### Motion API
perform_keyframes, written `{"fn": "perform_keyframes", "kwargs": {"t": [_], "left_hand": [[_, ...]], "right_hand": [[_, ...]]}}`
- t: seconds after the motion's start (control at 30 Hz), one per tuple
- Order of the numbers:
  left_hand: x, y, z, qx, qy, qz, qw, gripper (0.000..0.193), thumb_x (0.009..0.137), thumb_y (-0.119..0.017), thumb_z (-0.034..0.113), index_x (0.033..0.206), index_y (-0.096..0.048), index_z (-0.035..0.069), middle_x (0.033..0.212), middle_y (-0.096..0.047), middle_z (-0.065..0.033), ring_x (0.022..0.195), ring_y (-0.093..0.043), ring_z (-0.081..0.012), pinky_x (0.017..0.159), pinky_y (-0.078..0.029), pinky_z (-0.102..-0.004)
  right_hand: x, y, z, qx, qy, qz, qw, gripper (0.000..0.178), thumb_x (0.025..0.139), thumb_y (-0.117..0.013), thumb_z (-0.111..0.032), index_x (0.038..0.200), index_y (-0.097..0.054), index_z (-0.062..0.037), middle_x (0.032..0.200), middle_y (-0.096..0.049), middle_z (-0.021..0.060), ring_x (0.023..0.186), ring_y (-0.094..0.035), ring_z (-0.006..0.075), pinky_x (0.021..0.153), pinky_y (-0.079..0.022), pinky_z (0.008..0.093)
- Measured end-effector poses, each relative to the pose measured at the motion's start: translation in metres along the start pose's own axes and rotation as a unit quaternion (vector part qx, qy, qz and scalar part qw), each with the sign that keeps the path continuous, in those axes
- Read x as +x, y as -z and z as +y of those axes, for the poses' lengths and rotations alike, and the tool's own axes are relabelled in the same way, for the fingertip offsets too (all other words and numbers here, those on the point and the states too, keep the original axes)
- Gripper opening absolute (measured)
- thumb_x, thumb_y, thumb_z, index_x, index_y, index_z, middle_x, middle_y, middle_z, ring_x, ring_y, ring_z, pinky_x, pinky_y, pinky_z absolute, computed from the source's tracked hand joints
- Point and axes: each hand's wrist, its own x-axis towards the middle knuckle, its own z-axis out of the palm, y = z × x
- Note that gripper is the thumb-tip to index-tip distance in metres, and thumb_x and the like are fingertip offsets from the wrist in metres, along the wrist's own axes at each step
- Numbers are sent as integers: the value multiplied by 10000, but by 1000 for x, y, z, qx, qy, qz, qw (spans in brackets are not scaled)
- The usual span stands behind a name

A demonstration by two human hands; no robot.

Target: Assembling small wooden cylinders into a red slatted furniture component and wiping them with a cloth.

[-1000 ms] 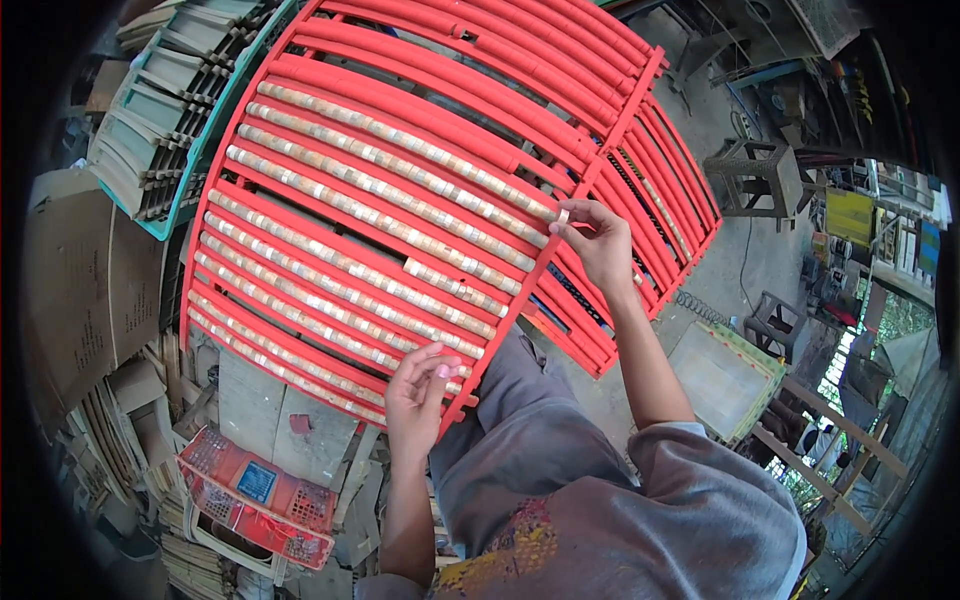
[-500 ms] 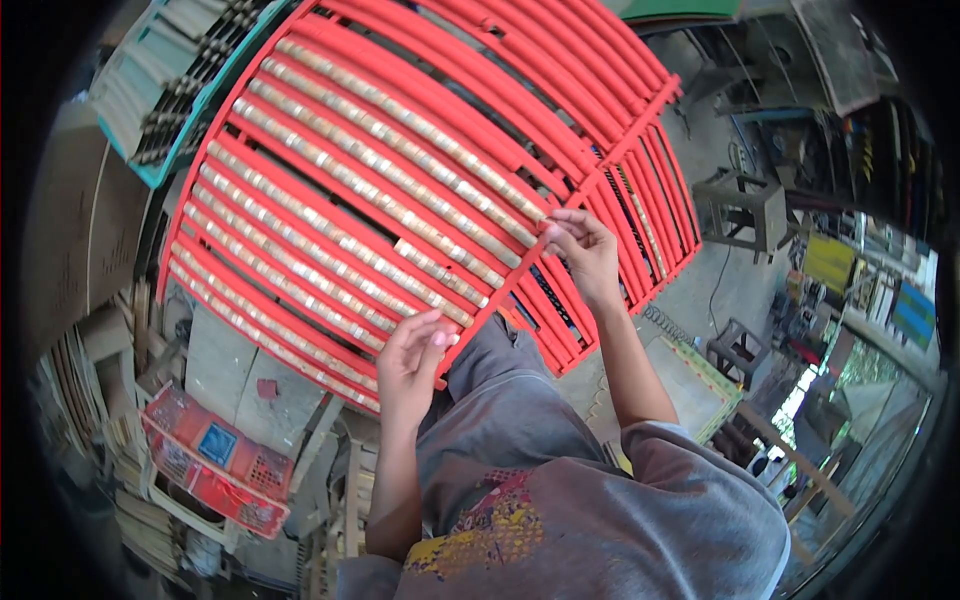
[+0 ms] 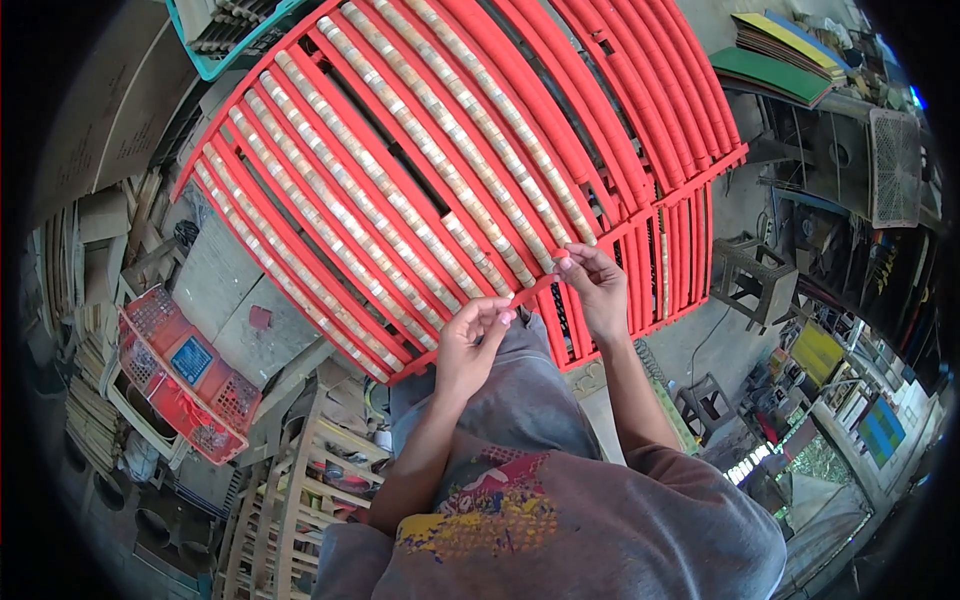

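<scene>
A large red slatted rack (image 3: 467, 17) fills the upper middle, its slats carrying long rows of small wooden pieces (image 3: 440, 95) in cream and brown, laid end to end. At the rack's near edge, my right hand (image 3: 603, 300) pinches a small red piece (image 3: 561, 254) between thumb and fingertips, beside the ends of the rows. Just left and nearer to me is my left hand (image 3: 470, 345), thumb and forefinger drawn together by the same edge. Whatever lies between those fingertips is too small to make out.
A second red rack section (image 3: 690, 250) joins on the right. At lower left stands a red plastic crate (image 3: 190, 375), with a wooden slatted frame (image 3: 290, 490) nearer me. Stools (image 3: 750, 280) stand at right; a teal crate (image 3: 210, 68) is at upper left.
The view has shifted, so the rack sits farther right and more steeply angled. My left hand has come closer to my right hand along the near edge. The red piece stays in my right fingers.
</scene>
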Motion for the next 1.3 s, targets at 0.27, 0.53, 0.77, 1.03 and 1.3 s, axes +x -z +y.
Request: {"fn": "perform_keyframes", "kwargs": {"t": [0.27,0.53,0.77,1.03,1.3], "left_hand": [[6,0,-1,-22,9,14,1000,186,980,-601,47,1155,-613,-14,1014,-688,-60,970,-655,-113,857,-508,-255],[-6,-14,-1,-31,22,-2,999,187,974,-609,43,1152,-617,-12,1016,-687,-69,966,-653,-107,837,-513,-253],[-19,-15,-6,-37,-8,-8,999,195,973,-606,41,1155,-612,-31,983,-688,-61,938,-653,-94,809,-515,-227],[-63,1,-5,-5,-59,-38,998,222,976,-621,92,1169,-614,-18,991,-689,-48,923,-645,-74,783,-510,-225],[-136,52,-15,0,-33,-29,999,269,959,-627,81,1214,-587,4,1035,-694,-54,929,-630,-100,830,-484,-241]], "right_hand": [[10,4,-2,252,-94,-26,963,155,954,-627,-33,1097,-648,23,981,-705,121,845,-691,181,798,-584,295],[20,20,-17,99,18,-25,995,235,894,-680,38,1127,-649,33,1042,-719,111,938,-686,126,871,-556,262],[9,22,-23,105,63,-54,991,239,888,-680,51,1124,-651,35,1141,-691,133,1003,-666,142,924,-541,268],[-30,21,-8,88,67,-54,992,219,902,-694,-10,1111,-642,27,1020,-715,110,900,-677,139,838,-558,270],[-76,19,3,134,24,8,991,243,901,-694,-24,1118,-604,39,1044,-677,121,964,-677,183,809,-590,297]]}}
